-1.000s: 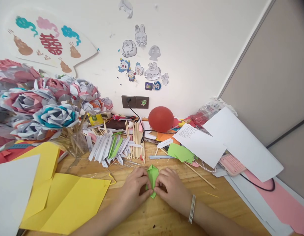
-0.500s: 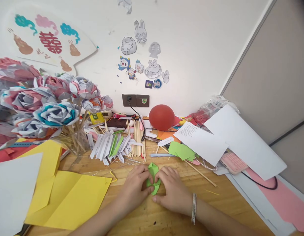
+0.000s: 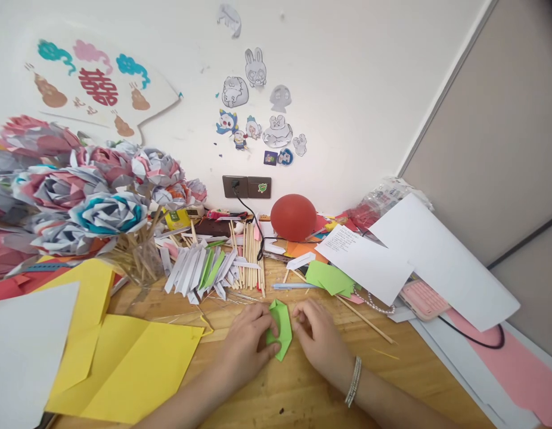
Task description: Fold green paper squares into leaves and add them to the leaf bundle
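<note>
While the left hand (image 3: 249, 335) holds the left side of a folded green paper piece (image 3: 284, 333) with fingers and thumb, the right hand (image 3: 323, 335) sits just beside the paper's right edge, its fingers curled; whether they grip anything, I cannot tell. The paper is low over the wooden table (image 3: 298, 399), between a light-blue pen (image 3: 294, 286) beyond it and the person, with creased yellow paper (image 3: 137, 363) off to the left.
</note>
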Action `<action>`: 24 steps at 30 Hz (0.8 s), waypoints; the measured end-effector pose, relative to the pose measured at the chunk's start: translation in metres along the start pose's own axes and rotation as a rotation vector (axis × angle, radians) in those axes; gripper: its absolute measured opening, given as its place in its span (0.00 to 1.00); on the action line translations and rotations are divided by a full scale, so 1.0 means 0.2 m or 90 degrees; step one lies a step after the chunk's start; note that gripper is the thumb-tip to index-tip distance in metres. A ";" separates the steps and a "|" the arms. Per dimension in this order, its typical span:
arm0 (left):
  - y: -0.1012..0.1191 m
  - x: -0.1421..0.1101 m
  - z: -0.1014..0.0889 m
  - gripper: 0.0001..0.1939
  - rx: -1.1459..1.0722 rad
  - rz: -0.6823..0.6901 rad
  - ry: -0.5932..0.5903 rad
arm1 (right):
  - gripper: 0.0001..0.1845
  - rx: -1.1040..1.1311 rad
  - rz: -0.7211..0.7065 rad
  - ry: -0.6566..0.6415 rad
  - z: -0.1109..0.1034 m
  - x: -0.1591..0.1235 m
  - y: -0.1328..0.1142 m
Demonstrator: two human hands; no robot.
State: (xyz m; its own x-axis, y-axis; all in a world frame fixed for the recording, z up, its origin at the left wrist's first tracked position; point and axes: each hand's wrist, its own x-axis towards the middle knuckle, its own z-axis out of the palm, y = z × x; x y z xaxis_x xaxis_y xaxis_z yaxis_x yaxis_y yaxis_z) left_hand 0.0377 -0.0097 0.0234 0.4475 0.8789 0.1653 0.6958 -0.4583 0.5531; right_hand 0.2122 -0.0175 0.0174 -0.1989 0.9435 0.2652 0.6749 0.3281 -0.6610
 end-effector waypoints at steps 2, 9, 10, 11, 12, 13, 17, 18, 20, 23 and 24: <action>-0.01 0.00 0.00 0.07 0.016 -0.001 0.012 | 0.11 -0.004 0.001 -0.009 0.00 0.00 -0.01; -0.07 -0.02 -0.04 0.09 0.118 0.036 0.067 | 0.17 -0.056 -0.015 -0.096 0.00 0.00 -0.02; -0.09 -0.02 -0.05 0.08 0.119 0.068 0.075 | 0.17 -0.045 -0.023 -0.113 -0.01 0.01 -0.01; -0.12 -0.02 -0.05 0.08 0.118 0.105 0.086 | 0.17 -0.030 -0.038 -0.135 -0.03 0.02 0.00; -0.14 -0.02 -0.05 0.09 0.117 0.145 0.099 | 0.18 -0.012 -0.060 -0.164 -0.05 0.04 0.02; -0.16 -0.02 -0.05 0.12 0.121 0.181 0.111 | 0.19 0.008 -0.084 -0.193 -0.07 0.05 0.03; -0.21 -0.02 -0.05 0.12 0.171 0.318 0.148 | 0.18 0.059 -0.168 -0.263 -0.15 0.10 0.08; -0.20 -0.02 -0.05 0.11 0.189 0.347 0.154 | 0.18 0.055 -0.182 -0.256 -0.16 0.11 0.09; -0.19 -0.02 -0.05 0.11 0.227 0.374 0.169 | 0.15 0.025 -0.212 -0.222 -0.17 0.11 0.10; -0.17 -0.03 -0.04 0.11 0.273 0.367 0.182 | 0.10 -0.041 -0.269 -0.187 -0.17 0.10 0.11; -0.16 -0.03 -0.04 0.11 0.284 0.364 0.183 | 0.11 -0.067 -0.291 -0.188 -0.17 0.10 0.10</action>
State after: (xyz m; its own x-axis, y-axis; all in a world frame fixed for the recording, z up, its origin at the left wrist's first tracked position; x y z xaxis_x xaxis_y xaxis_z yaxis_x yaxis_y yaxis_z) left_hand 0.0077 0.0009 0.0110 0.6840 0.4623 0.5644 0.5888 -0.8066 -0.0529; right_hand 0.2468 0.0063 0.0328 -0.6688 0.6845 0.2902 0.5376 0.7149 -0.4471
